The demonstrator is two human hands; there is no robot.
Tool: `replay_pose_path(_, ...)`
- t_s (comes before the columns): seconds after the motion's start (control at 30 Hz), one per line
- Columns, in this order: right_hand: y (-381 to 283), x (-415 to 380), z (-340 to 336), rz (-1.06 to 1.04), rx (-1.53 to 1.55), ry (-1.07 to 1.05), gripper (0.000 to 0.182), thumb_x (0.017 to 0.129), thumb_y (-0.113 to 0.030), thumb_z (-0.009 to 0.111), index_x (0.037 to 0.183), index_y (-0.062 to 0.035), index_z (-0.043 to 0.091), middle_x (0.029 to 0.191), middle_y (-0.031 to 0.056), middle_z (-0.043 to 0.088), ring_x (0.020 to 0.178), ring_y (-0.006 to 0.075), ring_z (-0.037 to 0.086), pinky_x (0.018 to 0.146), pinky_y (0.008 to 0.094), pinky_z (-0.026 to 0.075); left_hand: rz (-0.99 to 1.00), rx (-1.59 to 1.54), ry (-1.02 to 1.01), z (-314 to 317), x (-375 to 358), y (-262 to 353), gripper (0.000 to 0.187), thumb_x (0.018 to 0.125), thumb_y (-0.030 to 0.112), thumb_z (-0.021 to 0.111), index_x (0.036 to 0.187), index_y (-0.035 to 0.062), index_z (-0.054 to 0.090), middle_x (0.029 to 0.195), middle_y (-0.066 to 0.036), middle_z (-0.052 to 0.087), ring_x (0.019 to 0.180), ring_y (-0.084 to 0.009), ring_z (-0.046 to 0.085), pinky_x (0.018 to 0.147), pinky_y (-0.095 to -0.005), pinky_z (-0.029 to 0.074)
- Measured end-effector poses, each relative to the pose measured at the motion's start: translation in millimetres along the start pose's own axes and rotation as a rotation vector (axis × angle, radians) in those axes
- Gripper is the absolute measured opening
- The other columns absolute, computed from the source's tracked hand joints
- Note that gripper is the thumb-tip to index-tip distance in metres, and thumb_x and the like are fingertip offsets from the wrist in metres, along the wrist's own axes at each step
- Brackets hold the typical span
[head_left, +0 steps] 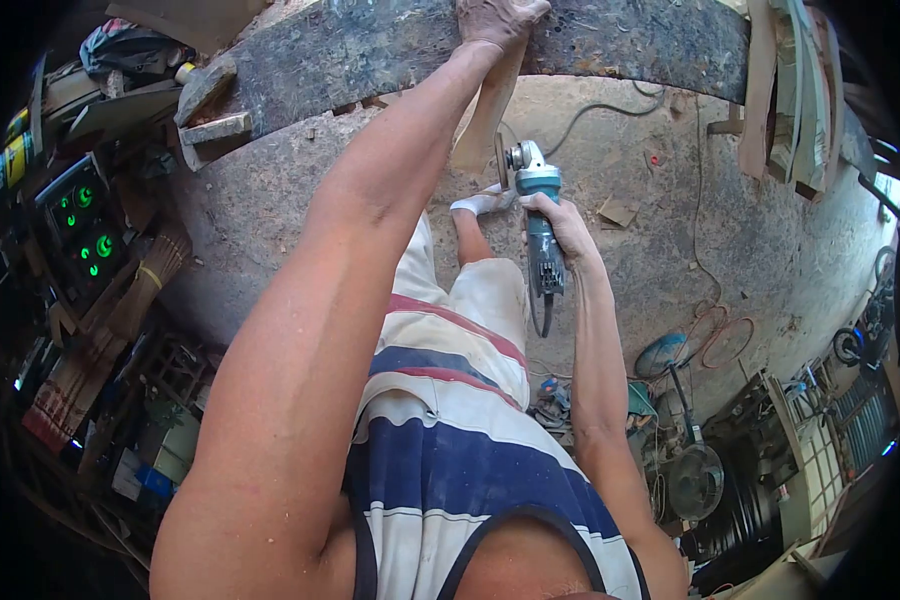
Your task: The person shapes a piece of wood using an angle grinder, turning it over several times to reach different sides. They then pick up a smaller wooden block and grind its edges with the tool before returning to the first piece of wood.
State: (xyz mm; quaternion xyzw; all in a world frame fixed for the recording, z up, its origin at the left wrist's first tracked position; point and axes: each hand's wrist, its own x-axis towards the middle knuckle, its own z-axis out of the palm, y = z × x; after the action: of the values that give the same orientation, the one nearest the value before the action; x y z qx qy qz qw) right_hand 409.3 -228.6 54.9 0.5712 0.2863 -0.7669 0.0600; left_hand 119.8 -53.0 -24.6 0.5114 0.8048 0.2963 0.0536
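Observation:
At the top centre, my left hand [500, 22] is closed on the upper end of a pale wooden piece [486, 120], which hangs down past the edge of a worn dark bench [370, 70]. My right hand [572, 232] grips a teal angle grinder [544, 238] by its body, with the grinder's head pointing up. Its disc [502, 160], seen nearly edge-on, is close beside the lower part of the wood; whether they touch I cannot tell. A dark cord leaves the grinder's bottom end.
Wood boards [790, 100] hang at the bench's right end. A speaker-like box with green lights [80, 225] stands left. On the dusty concrete floor [650, 270] lie a wood scrap [617, 211] and cables. A fan [695, 482] stands lower right among clutter. A foot is below the wood.

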Motion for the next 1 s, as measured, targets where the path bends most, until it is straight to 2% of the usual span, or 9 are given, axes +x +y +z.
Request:
replay_pose_path(0.13,-2.8,-4.1,4.8,-0.024,0.015,0.017,0.042,0.091,-0.045,0.081,0.094,-0.0038,0.073,0.078,0.0061,0.072,0.064,0.0166,0.072,0.059,0.0317,0.057,-0.037,0.003,-0.083,-7.9,5.0,-0.8,0.101,0.082,0.052,0.085,0.161,0.0004,0.047,0.161,-0.022,0.055,0.154,-0.0421,0.046,0.135,-0.0629,0.024)
replay_pose_path(0.17,0.1,-1.2,2.2,-0.019,-0.014,0.026,0.052,0.091,-0.048,0.081,0.112,0.0001,0.081,0.081,0.0042,0.071,0.067,0.0148,0.071,0.061,0.0309,0.055,-0.038,0.021,-0.085,-8.2,2.0,-0.2,0.102,0.082,0.053,0.084,0.161,0.0006,0.046,0.162,-0.021,0.055,0.154,-0.0428,0.046,0.135,-0.0628,0.024)
replay_pose_path(0.4,21.6,-8.6,0.3,-0.058,0.132,0.235,0.039,0.087,-0.043,0.085,0.092,-0.0056,0.076,0.076,0.0029,0.069,0.060,0.0140,0.064,0.057,0.0309,0.049,0.095,0.007,0.160,-3.1,1.3,-9.7,0.108,0.076,0.074,0.088,0.150,0.0041,0.054,0.136,-0.025,0.066,0.132,-0.0433,0.060,0.117,-0.0577,0.041)
replay_pose_path(0.5,44.8,-31.8,-11.0,-0.118,0.174,0.369,0.035,0.087,-0.038,0.087,0.093,-0.0044,0.079,0.077,0.0015,0.070,0.064,0.0119,0.065,0.059,0.0314,0.048,0.044,-0.026,-0.017,-37.5,-22.1,4.6,0.116,0.075,0.076,0.088,0.156,0.0024,0.048,0.141,-0.022,0.062,0.134,-0.0439,0.056,0.118,-0.0568,0.039)
replay_pose_path(0.63,56.2,-81.8,-19.2,-0.102,0.247,0.525,0.031,0.086,-0.034,0.088,0.084,-0.0062,0.076,0.074,-0.0013,0.068,0.061,0.0100,0.062,0.058,0.0316,0.045,-0.129,0.027,-0.292,-89.4,-104.6,36.7,0.115,0.078,0.049,0.098,0.167,0.0050,0.040,0.131,-0.021,0.064,0.117,-0.0437,0.066,0.100,-0.0561,0.056)
replay_pose_path(0.73,63.3,-108.6,-27.3,-0.112,0.263,0.603,0.031,0.087,-0.034,0.088,0.082,-0.0074,0.073,0.072,-0.0011,0.067,0.058,0.0106,0.062,0.055,0.0316,0.048,-0.103,-0.184,-0.378,-89.3,-94.6,7.5,0.110,0.087,0.042,0.095,0.173,0.0073,0.036,0.146,-0.027,0.065,0.125,-0.0389,0.071,0.107,-0.0532,0.057)
replay_pose_path(0.77,63.3,-117.4,-28.1,-0.131,0.269,0.616,0.032,0.087,-0.034,0.088,0.084,-0.0068,0.072,0.073,-0.0001,0.067,0.058,0.0120,0.065,0.055,0.0317,0.051,-0.364,-0.612,-0.692,-102.2,-75.1,-7.7,0.096,0.096,0.027,0.088,0.175,0.0097,0.038,0.152,-0.018,0.066,0.130,-0.0226,0.069,0.108,-0.0435,0.058)
replay_pose_path(0.93,50.5,-160.4,-11.8,-0.156,0.228,0.745,0.031,0.086,-0.032,0.088,0.086,-0.0043,0.074,0.072,0.0011,0.067,0.056,0.0145,0.065,0.056,0.0321,0.051,-0.601,-1.221,-1.079,-136.7,3.8,-21.0,0.088,0.100,0.018,0.085,0.176,0.0144,0.040,0.153,0.000,0.066,0.125,-0.0109,0.065,0.103,-0.0294,0.055)
replay_pose_path(1.0,46.3,-163.7,-6.2,-0.174,0.231,0.772,0.031,0.086,-0.031,0.088,0.087,-0.0037,0.074,0.073,0.0016,0.068,0.057,0.0145,0.066,0.057,0.0325,0.052,-0.286,-1.087,-1.019,-95.8,31.0,-57.0,0.083,0.101,0.018,0.084,0.173,0.0114,0.044,0.142,0.001,0.071,0.115,-0.0085,0.067,0.096,-0.0282,0.057)
